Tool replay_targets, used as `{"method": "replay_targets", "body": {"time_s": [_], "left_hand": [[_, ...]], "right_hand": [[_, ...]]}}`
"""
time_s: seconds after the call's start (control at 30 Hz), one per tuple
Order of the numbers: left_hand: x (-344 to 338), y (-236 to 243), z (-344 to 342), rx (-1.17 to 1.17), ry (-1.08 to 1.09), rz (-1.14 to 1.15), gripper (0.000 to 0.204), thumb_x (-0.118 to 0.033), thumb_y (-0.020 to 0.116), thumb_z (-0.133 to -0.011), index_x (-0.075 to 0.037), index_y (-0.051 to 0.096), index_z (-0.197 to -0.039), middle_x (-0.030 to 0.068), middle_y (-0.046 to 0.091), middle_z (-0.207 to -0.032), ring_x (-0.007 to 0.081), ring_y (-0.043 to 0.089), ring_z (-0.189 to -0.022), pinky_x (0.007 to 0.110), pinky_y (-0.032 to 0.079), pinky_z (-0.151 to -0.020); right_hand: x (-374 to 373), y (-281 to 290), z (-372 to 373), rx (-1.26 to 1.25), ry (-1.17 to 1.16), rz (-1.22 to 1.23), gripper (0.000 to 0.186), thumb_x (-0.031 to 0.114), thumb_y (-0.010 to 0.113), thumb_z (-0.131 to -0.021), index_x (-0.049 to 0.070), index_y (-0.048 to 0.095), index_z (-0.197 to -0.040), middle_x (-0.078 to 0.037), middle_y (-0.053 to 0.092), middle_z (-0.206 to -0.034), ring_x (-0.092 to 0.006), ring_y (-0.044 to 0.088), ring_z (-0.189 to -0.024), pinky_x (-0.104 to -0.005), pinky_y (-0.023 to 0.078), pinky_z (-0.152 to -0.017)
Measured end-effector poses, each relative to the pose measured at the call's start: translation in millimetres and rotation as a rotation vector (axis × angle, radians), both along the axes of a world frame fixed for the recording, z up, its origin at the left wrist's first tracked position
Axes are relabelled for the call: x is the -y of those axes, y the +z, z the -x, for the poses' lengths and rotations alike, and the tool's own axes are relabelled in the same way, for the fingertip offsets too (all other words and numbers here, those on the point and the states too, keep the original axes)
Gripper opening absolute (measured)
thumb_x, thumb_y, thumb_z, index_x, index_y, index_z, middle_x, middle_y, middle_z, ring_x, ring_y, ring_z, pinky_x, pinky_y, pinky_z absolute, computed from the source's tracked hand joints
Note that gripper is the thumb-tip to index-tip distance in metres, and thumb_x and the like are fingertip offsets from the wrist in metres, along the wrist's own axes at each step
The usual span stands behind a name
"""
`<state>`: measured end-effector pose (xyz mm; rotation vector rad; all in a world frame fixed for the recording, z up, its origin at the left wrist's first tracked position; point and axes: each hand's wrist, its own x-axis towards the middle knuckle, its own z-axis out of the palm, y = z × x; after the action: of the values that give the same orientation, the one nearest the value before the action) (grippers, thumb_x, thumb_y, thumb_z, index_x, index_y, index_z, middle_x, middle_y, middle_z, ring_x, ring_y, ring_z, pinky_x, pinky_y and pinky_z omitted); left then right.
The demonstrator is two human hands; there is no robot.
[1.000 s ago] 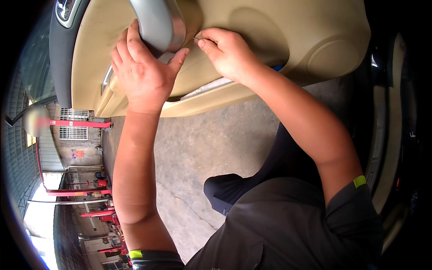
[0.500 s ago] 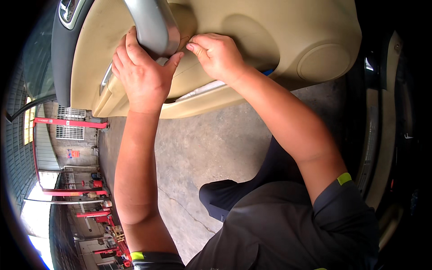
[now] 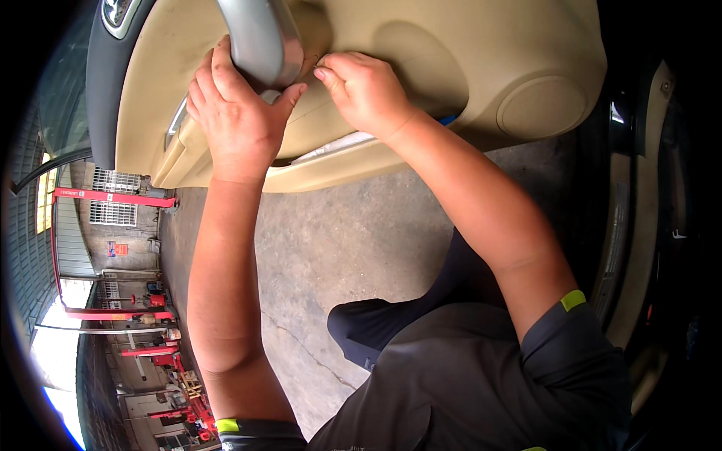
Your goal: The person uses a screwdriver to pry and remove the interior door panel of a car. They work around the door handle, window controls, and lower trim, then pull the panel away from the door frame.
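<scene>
A car door with a beige trim panel [image 3: 504,45] fills the top of the view, carrying a silver-grey pull handle [image 3: 259,41]. My left hand [image 3: 241,120] grips the handle's left side near its lower end, fingers bent against it, thumb at the bottom. Just right of that end, my right hand [image 3: 361,94] is pinched on a small thin item [image 3: 317,65], too small to make out, against the beige trim. A pocket [image 3: 342,143] runs along the panel below my hands, with something pale in it.
A round speaker cover [image 3: 540,107] is on the panel's right. Below the door are a concrete floor [image 3: 308,248] and my dark-clothed leg [image 3: 361,327]. Red workshop lift arms [image 3: 113,197] and equipment stand along the left. The dark car body with a sill [image 3: 628,248] borders the right.
The whole view has shifted slightly, with door and arms a little further left than a second ago. Both hands keep their places at the handle, the right one still pinched.
</scene>
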<state>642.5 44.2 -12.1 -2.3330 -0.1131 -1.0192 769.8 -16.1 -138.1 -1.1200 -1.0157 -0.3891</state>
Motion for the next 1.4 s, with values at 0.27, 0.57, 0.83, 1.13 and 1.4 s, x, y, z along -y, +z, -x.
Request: {"method": "replay_targets", "body": {"time_s": [0.27, 0.57, 0.83, 1.13, 1.4], "left_hand": [[-1.9, -2.6, 0.0, 0.003, -0.017, 0.024, 0.102, -0.031, 0.091, -0.059, -0.002, 0.035, -0.139, 0.0184, 0.049, -0.129, 0.0374, 0.049, -0.11, 0.05, 0.036, -0.096], [-8.2, -8.2, 3.2, 0.002, 0.003, 0.064, 0.098, -0.03, 0.089, -0.063, -0.004, 0.034, -0.14, 0.0175, 0.048, -0.132, 0.0381, 0.048, -0.113, 0.049, 0.035, -0.096], [11.9, 2.2, 3.7, 0.006, 0.013, 0.046, 0.094, -0.028, 0.088, -0.065, -0.005, 0.036, -0.14, 0.0164, 0.048, -0.131, 0.0359, 0.047, -0.115, 0.049, 0.033, -0.1], [26.3, 12.8, 10.6, -0.033, 0.011, 0.053, 0.098, -0.021, 0.087, -0.062, 0.002, 0.034, -0.141, 0.0248, 0.047, -0.129, 0.0415, 0.048, -0.115, 0.052, 0.036, -0.1], [30.7, 12.9, 11.2, -0.035, -0.025, 0.055, 0.097, -0.017, 0.086, -0.06, 0.006, 0.035, -0.139, 0.0293, 0.046, -0.128, 0.0442, 0.048, -0.113, 0.053, 0.038, -0.099]], "right_hand": [[22.8, -14.4, -2.3, 0.078, -0.16, 0.136, 0.015, 0.016, 0.065, -0.087, 0.005, 0.065, -0.097, -0.011, 0.065, -0.086, -0.0313, 0.064, -0.08, -0.0419, 0.053, -0.07], [40.3, -15.0, -3.6, 0.006, -0.089, 0.404, 0.016, 0.016, 0.067, -0.088, 0.003, 0.065, -0.098, -0.016, 0.066, -0.08, -0.0342, 0.064, -0.07, -0.0425, 0.052, -0.064], [58.2, 21.3, -37.6, 0.517, -0.404, 0.576, 0.005, 0.012, 0.062, -0.079, 0.007, 0.065, -0.08, -0.011, 0.067, -0.077, -0.0293, 0.065, -0.076, -0.0424, 0.054, -0.066], [79.5, 57.2, -49.7, 0.902, -0.562, 0.511, 0.012, 0.013, 0.058, -0.077, 0.009, 0.067, -0.084, -0.006, 0.061, -0.074, -0.0263, 0.063, -0.082, -0.0387, 0.053, -0.071], [68.6, 57.8, -58.8, 1.039, -0.591, 0.523, 0.009, 0.017, 0.059, -0.074, 0.012, 0.066, -0.076, -0.007, 0.064, -0.074, -0.0234, 0.062, -0.075, -0.0368, 0.053, -0.067]]}}
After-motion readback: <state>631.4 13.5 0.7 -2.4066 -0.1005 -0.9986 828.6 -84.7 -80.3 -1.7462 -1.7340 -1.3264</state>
